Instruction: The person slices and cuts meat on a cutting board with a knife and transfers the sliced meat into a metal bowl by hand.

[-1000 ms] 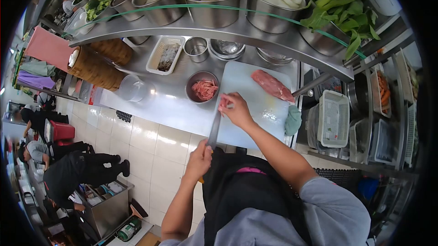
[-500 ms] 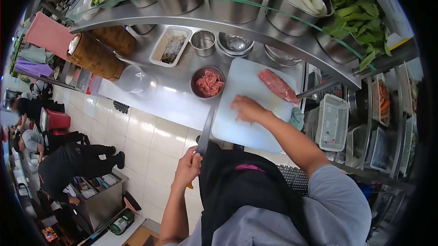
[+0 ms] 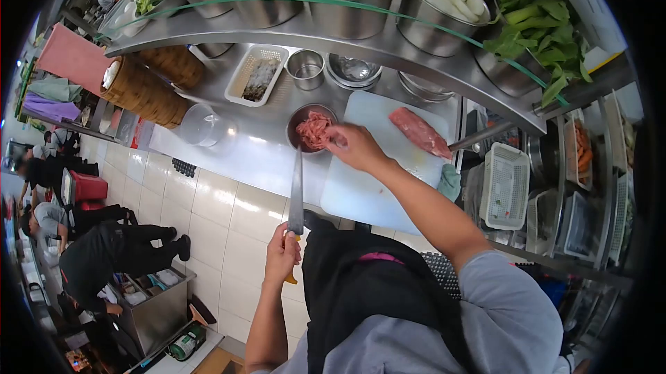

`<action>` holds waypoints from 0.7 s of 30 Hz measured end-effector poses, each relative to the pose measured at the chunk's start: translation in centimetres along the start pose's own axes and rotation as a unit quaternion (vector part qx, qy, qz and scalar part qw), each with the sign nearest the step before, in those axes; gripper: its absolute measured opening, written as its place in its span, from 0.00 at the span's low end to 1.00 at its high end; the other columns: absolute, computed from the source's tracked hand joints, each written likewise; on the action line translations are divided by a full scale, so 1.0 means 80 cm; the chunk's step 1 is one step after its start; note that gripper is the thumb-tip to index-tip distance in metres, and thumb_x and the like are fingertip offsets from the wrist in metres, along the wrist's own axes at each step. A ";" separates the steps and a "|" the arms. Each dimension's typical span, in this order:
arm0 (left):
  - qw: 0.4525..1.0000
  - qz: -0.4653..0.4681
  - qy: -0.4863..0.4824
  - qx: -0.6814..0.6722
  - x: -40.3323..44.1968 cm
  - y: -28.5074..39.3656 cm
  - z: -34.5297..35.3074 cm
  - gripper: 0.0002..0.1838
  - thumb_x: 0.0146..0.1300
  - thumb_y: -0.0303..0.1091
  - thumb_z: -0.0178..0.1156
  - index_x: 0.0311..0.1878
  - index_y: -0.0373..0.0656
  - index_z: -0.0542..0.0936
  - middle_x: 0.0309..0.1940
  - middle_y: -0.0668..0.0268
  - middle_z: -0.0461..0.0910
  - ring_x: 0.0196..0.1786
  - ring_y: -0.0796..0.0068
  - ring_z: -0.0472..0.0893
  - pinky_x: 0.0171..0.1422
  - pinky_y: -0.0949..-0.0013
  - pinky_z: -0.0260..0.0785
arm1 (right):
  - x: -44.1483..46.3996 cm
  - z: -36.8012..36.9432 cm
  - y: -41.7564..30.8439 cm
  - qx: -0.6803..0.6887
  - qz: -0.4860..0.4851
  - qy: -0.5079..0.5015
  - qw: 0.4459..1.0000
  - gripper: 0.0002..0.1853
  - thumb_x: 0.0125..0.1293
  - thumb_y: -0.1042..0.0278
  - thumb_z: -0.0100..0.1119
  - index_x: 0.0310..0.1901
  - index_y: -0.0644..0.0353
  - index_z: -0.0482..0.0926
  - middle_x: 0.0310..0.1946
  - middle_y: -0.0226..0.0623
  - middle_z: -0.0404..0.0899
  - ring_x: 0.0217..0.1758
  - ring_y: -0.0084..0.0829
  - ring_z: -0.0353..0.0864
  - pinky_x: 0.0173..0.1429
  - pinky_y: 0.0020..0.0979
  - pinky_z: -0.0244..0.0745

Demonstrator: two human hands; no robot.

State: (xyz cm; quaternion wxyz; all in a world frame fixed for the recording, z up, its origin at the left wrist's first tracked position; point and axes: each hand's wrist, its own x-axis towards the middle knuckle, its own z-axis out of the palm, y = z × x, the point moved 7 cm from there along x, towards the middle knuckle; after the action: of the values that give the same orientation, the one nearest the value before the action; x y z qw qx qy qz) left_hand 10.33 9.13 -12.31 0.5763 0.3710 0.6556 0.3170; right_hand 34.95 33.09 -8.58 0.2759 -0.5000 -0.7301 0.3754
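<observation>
The knife (image 3: 297, 190), with a yellow handle, is in my left hand (image 3: 281, 256), its blade pointing up to the near rim of a metal bowl (image 3: 293, 139). That bowl holds strips of raw meat (image 3: 312, 130). At its right edge, my right hand (image 3: 355, 146) has its fingers pinched together, with pink meat showing between them. A white cutting board (image 3: 368, 190) lies under the right wrist, and a larger piece of raw meat (image 3: 419, 132) rests on its far right part. A green cloth (image 3: 449, 183) is at the board's right edge.
Beyond the bowl stand a white basket (image 3: 257, 75), a small metal pot (image 3: 305, 69) and stacked metal bowls (image 3: 354, 71). An overhead shelf (image 3: 277, 46) carries pots of vegetables. Bamboo steamers (image 3: 142, 93) and a clear container (image 3: 200, 124) are left. Other people (image 3: 111, 256) work farther left.
My right hand first left the bowl side for the board and opened, then moved left to the bowl and closed. The knife has swung left and more upright, held in my left hand.
</observation>
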 end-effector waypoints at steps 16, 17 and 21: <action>0.953 0.135 -0.003 0.270 -0.002 0.018 0.048 0.15 0.76 0.42 0.65 0.52 0.40 0.77 0.27 0.49 0.85 0.32 0.42 0.87 0.36 0.49 0.78 | -0.112 -0.106 0.151 -0.299 0.036 -0.043 0.953 0.41 0.50 0.61 0.72 0.70 0.57 0.74 0.62 0.43 0.78 0.69 0.50 0.75 0.73 0.51 0.69; 0.942 0.140 -0.007 0.304 0.005 0.023 0.057 0.15 0.75 0.42 0.64 0.52 0.41 0.76 0.29 0.48 0.85 0.34 0.40 0.86 0.37 0.46 0.78 | -0.129 -0.083 0.131 -0.305 -0.034 -0.112 0.945 0.41 0.49 0.63 0.71 0.69 0.57 0.75 0.60 0.42 0.79 0.68 0.48 0.76 0.74 0.51 0.67; 0.909 0.144 -0.018 0.391 0.034 0.036 0.098 0.13 0.74 0.39 0.62 0.51 0.41 0.74 0.32 0.46 0.86 0.37 0.37 0.86 0.40 0.40 0.78 | -0.168 -0.051 0.106 -0.287 -0.048 -0.143 0.946 0.41 0.46 0.63 0.71 0.68 0.55 0.76 0.61 0.42 0.77 0.67 0.47 0.75 0.73 0.51 0.67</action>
State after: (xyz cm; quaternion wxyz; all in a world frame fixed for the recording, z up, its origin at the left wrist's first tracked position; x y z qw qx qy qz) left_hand 18.31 12.84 -12.34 0.3449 0.6623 0.6564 0.1079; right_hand 47.26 23.48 -13.61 0.0314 -0.4630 -0.8620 0.2038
